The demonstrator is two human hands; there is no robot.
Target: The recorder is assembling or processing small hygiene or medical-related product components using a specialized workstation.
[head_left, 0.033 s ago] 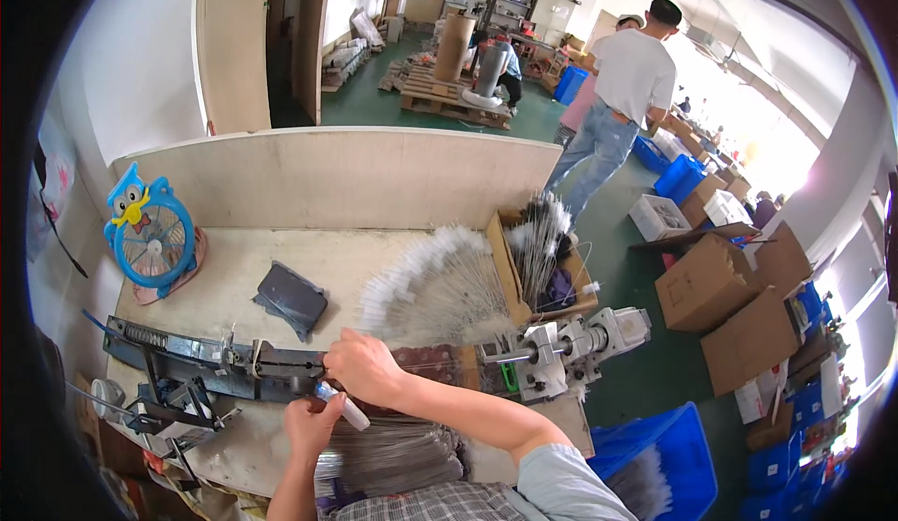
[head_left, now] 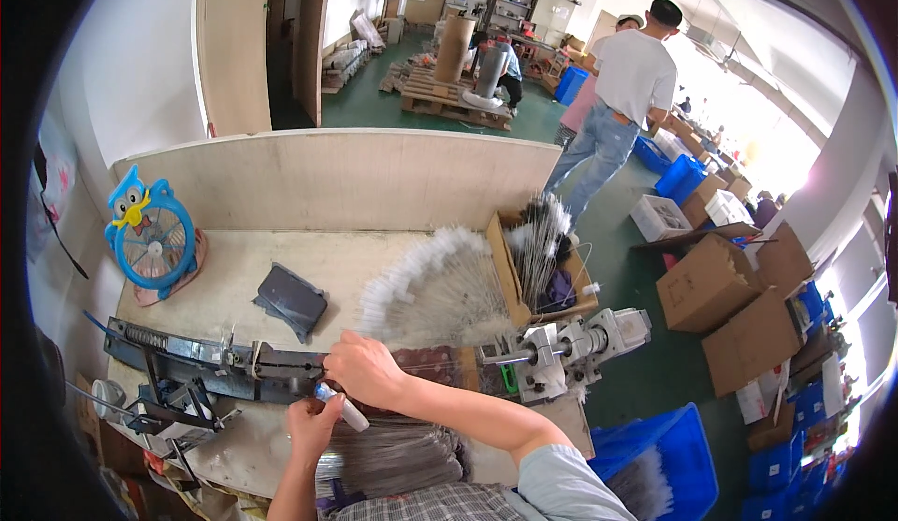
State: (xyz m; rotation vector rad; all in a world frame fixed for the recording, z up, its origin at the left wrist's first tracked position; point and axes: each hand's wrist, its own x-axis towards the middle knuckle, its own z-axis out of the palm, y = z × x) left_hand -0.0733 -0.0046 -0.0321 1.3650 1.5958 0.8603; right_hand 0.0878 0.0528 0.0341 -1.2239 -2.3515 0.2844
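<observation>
Since the earlier frame, no displacement of either hand or the work is discernible. The left hand's grip [head_left: 311,425] is closed about a white tube [head_left: 354,414] with a blue end, situated just beside and nearer the wearer than the right hand [head_left: 363,371]. The right grip is bunched at the end of a dark metal fixture [head_left: 285,364]; whether it clasps anything cannot be told. Thin metal rods [head_left: 398,454] lie right of the left grip; white-tipped brushes [head_left: 426,282] fan across the tabletop [head_left: 224,282], beyond and right of the right grip.
</observation>
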